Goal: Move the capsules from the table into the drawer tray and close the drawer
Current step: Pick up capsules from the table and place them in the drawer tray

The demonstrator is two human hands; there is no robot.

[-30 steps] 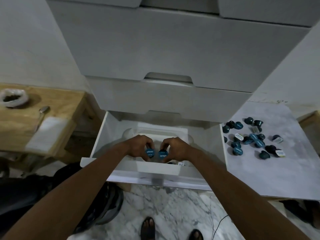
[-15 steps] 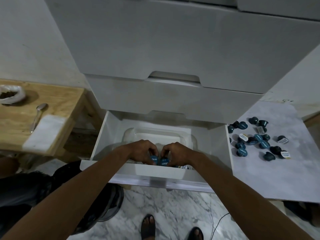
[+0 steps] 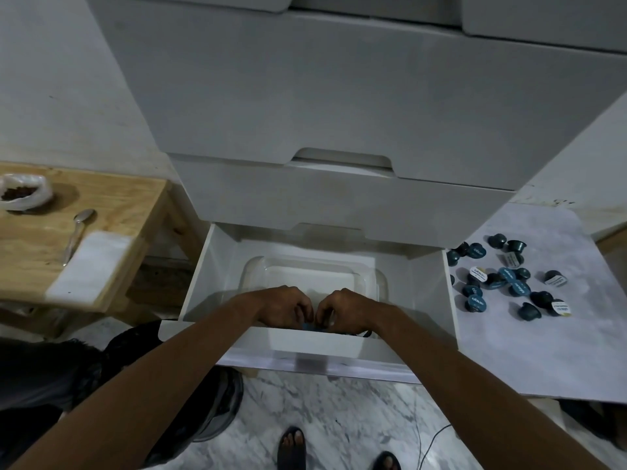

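Observation:
The bottom white drawer (image 3: 210, 266) stands open, with a clear plastic tray (image 3: 312, 269) inside it. My left hand (image 3: 283, 307) and my right hand (image 3: 342, 308) reach side by side into the near end of the tray, fingers curled down. Between the fingertips a sliver of a blue capsule (image 3: 308, 327) shows; the drawer's front wall hides the rest. Several dark teal capsules (image 3: 505, 279), some with blue or white lids, lie scattered on the white table (image 3: 543, 351) to the right.
A wooden side table (image 3: 112, 198) at left carries a bag of brown grains (image 3: 22, 195), a spoon (image 3: 76, 232) and a white cloth (image 3: 90, 266). Closed drawers (image 3: 339, 96) rise above. My sandalled feet (image 3: 291, 449) stand on marble floor; a dark bag (image 3: 51, 378) lies at left.
Both hands have sunk lower into the tray with their capsules. The blue lids that showed between the fingers are now almost hidden behind the drawer front.

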